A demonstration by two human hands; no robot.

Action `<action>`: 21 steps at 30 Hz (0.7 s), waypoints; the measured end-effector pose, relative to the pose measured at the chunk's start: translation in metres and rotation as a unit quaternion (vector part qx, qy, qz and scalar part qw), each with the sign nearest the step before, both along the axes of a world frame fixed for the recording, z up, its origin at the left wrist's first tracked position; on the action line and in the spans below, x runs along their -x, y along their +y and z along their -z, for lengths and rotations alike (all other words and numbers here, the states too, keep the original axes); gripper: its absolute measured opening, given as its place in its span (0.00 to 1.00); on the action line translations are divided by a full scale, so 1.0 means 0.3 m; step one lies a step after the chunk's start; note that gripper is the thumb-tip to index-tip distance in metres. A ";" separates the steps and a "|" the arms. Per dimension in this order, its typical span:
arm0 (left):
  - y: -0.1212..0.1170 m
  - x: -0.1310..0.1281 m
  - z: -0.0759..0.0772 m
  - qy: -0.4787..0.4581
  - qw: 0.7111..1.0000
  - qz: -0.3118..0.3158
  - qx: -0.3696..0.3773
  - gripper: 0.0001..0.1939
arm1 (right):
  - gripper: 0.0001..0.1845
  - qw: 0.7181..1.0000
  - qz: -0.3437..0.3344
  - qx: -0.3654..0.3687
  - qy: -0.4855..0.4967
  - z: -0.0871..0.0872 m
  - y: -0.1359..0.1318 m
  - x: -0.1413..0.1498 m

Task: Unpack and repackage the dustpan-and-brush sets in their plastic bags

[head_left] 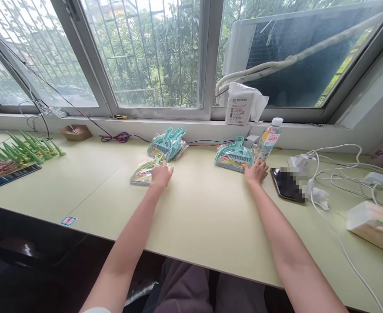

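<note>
My left hand (pixel 161 174) is closed on the right side of a green dustpan and brush set (pixel 142 173) in clear plastic wrap, which lies on the table. Its fingertips are partly hidden. Just behind it sit several teal dustpan and brush sets (pixel 167 143), wrapped and piled together. To the right, my right hand (pixel 256 172) grips the lower right corner of another wrapped teal dustpan and brush set (pixel 233 156), thumb on its front. The fingers curl close to a clear drink bottle (pixel 269 139) standing behind them.
A phone (pixel 287 184), white cables (pixel 341 167) and a tissue box (pixel 374 226) lie to the right. A tissue pack (pixel 240 104) stands on the window sill. Leftward are a small cardboard box (pixel 76 132), green pointed items (pixel 28 148) and a dark flat strip (pixel 13 177).
</note>
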State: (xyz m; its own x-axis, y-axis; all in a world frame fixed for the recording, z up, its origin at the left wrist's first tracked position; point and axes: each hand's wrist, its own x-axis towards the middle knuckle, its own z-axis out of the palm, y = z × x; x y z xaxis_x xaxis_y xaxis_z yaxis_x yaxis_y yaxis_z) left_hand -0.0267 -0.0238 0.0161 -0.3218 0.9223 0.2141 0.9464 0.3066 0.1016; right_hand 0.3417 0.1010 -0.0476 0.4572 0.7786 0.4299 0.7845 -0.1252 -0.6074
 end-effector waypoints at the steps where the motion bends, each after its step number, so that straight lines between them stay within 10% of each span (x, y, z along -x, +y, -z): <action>1: -0.002 -0.001 -0.010 -0.012 1.000 0.004 -0.007 0.27 | 0.25 1.000 -0.004 0.000 -0.014 0.000 0.005 0.006; 12: 0.035 0.218 0.066 -0.146 0.966 -0.194 -0.092 0.38 | 0.32 0.998 -0.058 0.002 -0.007 0.009 -0.017 0.022; 17: 0.054 0.247 0.063 -0.184 0.971 -0.133 -0.069 0.44 | 0.26 0.987 -0.098 -0.113 -0.062 -0.056 -0.115 0.069; 21: 0.062 0.209 0.050 -0.250 0.967 -0.041 -0.024 0.37 | 0.20 0.917 -0.312 -0.179 -0.174 -0.103 -0.277 0.149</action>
